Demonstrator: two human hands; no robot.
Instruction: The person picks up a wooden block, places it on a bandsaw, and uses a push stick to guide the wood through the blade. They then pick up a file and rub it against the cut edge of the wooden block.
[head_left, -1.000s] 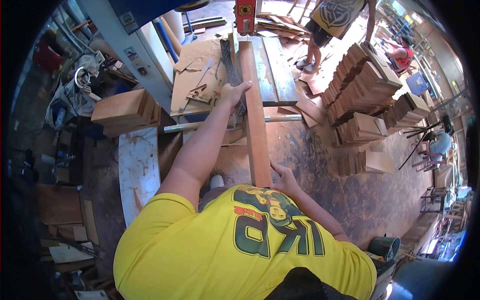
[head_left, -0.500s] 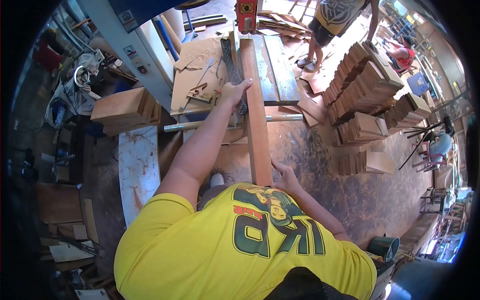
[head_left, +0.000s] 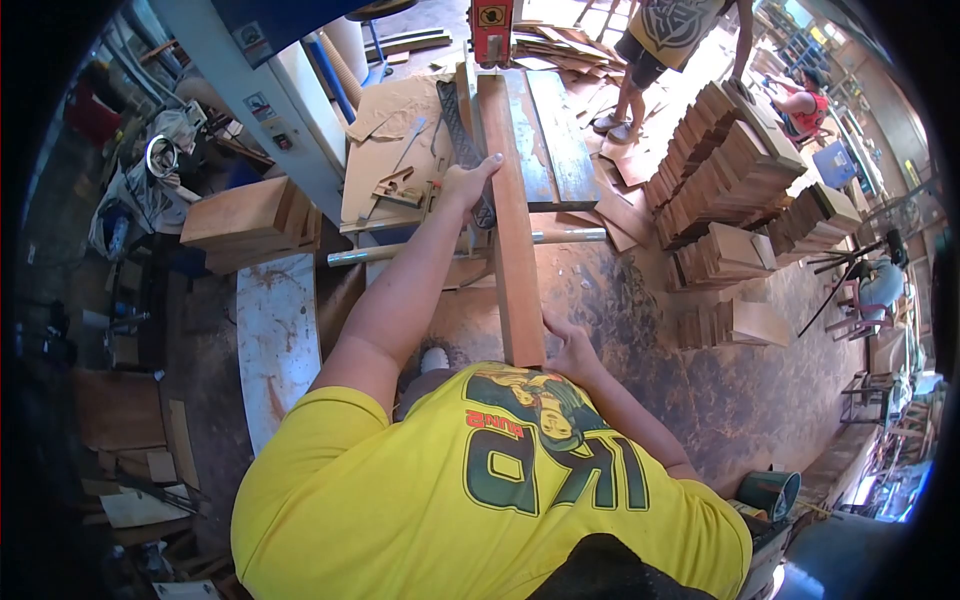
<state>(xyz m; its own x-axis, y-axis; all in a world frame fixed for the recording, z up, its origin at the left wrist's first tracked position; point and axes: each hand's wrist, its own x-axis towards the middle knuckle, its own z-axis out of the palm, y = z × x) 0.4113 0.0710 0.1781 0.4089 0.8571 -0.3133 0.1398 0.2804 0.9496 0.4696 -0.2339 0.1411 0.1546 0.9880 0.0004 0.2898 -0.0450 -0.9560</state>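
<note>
A long wooden board point(head_left: 516, 240) reaches from my waist across the band saw's metal table point(head_left: 560, 135), its far end just below the red blade guard point(head_left: 492, 30). My left hand point(head_left: 468, 186) holds the board's left side near the table's front edge, thumb on the wood; its other fingers are mostly hidden. Beside that hand runs a dark patterned fence point(head_left: 458, 125). At the near end, my right hand point(head_left: 572, 350) grips the board from the right, fingers partly hidden beneath it.
Left of the fence, a wooden hand plane point(head_left: 400, 188) lies on a brown panel point(head_left: 375, 110). A metal bar point(head_left: 570, 236) crosses below the table. Stacked boards point(head_left: 720, 165) stand to the right, where a person point(head_left: 665, 45) is standing. More wooden blocks point(head_left: 245, 215) sit at left.
The board has slid very slightly forward toward the blade guard, and both my hands have moved with it. Otherwise the scene looks the same.
</note>
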